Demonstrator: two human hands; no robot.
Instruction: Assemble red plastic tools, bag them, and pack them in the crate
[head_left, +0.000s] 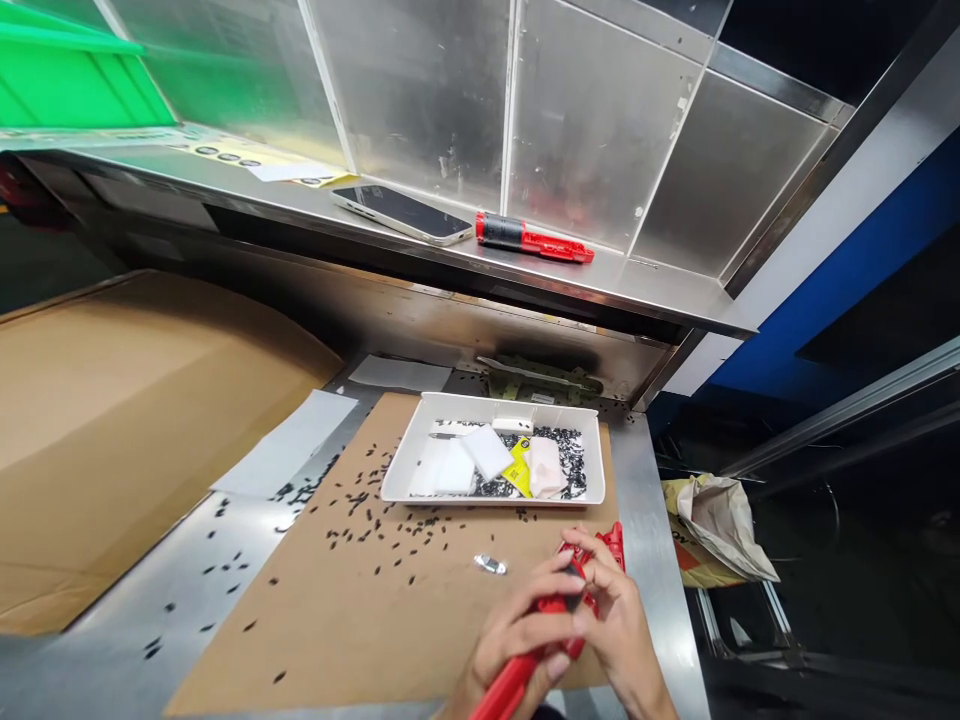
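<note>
My left hand [517, 635] grips a red plastic tool [510, 685] near its middle, and the long red handle runs down past the bottom of the view. My right hand [615, 625] holds the upper end of that tool, with the fingers curled over a dark part that they largely hide. Both hands are above a brown cardboard sheet [300, 620] scattered with small black bits [390, 535]. A small shiny metal piece [490, 564] lies on the sheet just left of my hands. Neither hand touches the white tray [491, 402] farther ahead.
The tray holds black bits, white pads and a yellow packet. A phone [401, 214] and a red-and-black tool [534, 239] lie on a steel shelf [645, 290] above. A large cardboard sheet [142, 420] lies left, and a crumpled paper bag [720, 530] sits right, beyond the table edge.
</note>
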